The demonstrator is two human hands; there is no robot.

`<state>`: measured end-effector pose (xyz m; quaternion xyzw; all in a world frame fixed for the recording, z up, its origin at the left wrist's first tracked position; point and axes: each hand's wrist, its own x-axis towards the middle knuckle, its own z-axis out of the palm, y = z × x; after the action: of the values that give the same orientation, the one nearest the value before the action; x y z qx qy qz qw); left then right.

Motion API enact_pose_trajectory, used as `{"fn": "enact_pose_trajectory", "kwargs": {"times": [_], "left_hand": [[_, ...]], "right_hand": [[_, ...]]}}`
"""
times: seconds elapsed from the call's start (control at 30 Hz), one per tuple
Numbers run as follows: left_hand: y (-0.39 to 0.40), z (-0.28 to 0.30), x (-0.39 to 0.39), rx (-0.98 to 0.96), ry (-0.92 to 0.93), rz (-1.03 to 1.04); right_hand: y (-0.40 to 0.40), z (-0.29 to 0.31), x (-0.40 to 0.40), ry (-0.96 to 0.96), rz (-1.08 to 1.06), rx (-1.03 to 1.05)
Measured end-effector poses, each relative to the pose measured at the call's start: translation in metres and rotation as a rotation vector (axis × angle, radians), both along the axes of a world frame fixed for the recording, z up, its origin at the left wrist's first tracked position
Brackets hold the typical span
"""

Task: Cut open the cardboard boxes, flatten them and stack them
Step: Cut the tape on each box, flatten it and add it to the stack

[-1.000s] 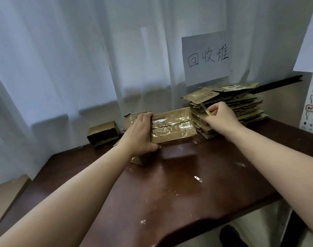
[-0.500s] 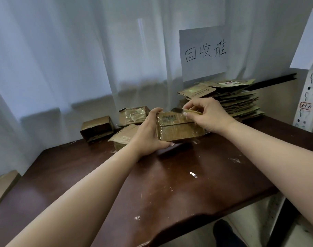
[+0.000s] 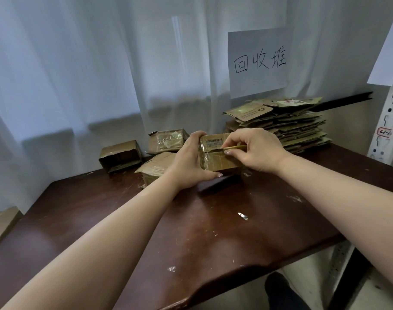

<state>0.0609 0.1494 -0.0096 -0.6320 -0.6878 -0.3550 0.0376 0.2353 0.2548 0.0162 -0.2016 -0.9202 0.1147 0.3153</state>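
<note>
Since before, cutter (image 3: 234, 148) slid along box (image 3: 215, 161), both hands' fingers (image 3: 230, 144) gripping.

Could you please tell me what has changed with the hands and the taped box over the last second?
The left hand lifted the taped brown cardboard box from lying flat on the dark wooden table to standing on edge. The right hand, pinching the thin yellow-handled cutter, moved from the stack of flattened cardboard to the box's taped seam. The three other small boxes, the stack and the paper sign stayed put.
</note>
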Motion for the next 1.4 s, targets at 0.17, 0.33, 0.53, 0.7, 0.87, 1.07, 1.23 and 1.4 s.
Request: {"fn": "enact_pose_trajectory", "kwargs": {"times": [0.17,0.33,0.53,0.7,0.87,1.07,1.23,1.4], "left_hand": [[0.000,0.000,0.001,-0.004,0.000,0.007],[0.001,0.001,0.002,-0.018,0.011,0.010],[0.002,0.000,0.002,-0.020,0.035,0.027],[0.002,-0.002,0.001,-0.030,0.080,0.050],[0.002,0.000,0.003,-0.041,0.092,0.039],[-0.003,0.001,0.001,-0.055,0.083,0.033],[-0.006,0.000,0.000,-0.067,0.058,0.026],[-0.002,0.003,0.004,-0.077,0.043,0.021]], "right_hand": [[0.000,-0.002,0.000,0.005,-0.011,0.043],[0.000,-0.003,0.000,0.030,-0.005,0.057],[-0.004,-0.004,-0.002,-0.005,0.010,0.215],[-0.008,-0.002,-0.004,-0.068,-0.002,0.436],[-0.004,-0.004,0.002,-0.088,-0.038,0.465],[0.012,-0.013,0.020,-0.141,-0.156,0.421],[0.037,-0.026,0.044,-0.135,-0.296,0.334],[0.046,-0.033,0.049,-0.099,-0.402,0.248]]}}
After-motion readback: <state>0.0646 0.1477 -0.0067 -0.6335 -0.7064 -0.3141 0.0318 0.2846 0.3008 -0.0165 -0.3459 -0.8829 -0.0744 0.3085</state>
